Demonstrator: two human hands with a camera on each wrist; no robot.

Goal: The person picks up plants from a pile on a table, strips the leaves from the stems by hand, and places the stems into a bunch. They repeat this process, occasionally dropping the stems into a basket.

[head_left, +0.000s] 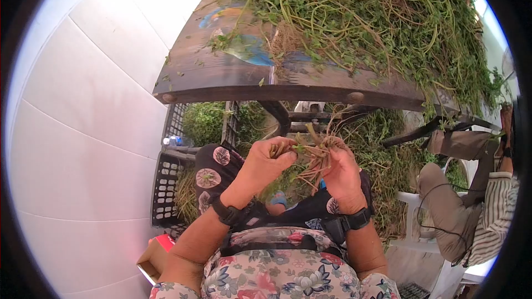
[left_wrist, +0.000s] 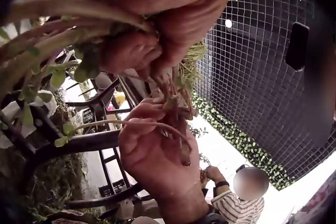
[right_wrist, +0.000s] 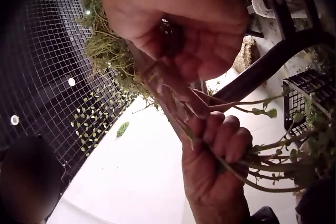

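A small bunch of leafy green stems (head_left: 313,161) with brownish, root-like ends is held between the two hands above the lap. My left hand (head_left: 269,158) grips the stems, and the left wrist view shows green leaves (left_wrist: 58,78) trailing from its side. Close beside it, my right hand (head_left: 343,174) holds the brownish ends with curled fingers. In the right wrist view the curled left hand (right_wrist: 215,161) sits just below the right hand (right_wrist: 178,22), with the pale stem ends crossing between them.
A large heap of stemmed greens (head_left: 377,16) covers much of the wooden table (head_left: 216,72) ahead. Black crates (head_left: 166,188) with greens stand at the left. More greens (head_left: 388,160) lie under the table. Another person in a striped sleeve (head_left: 501,210) sits at the right.
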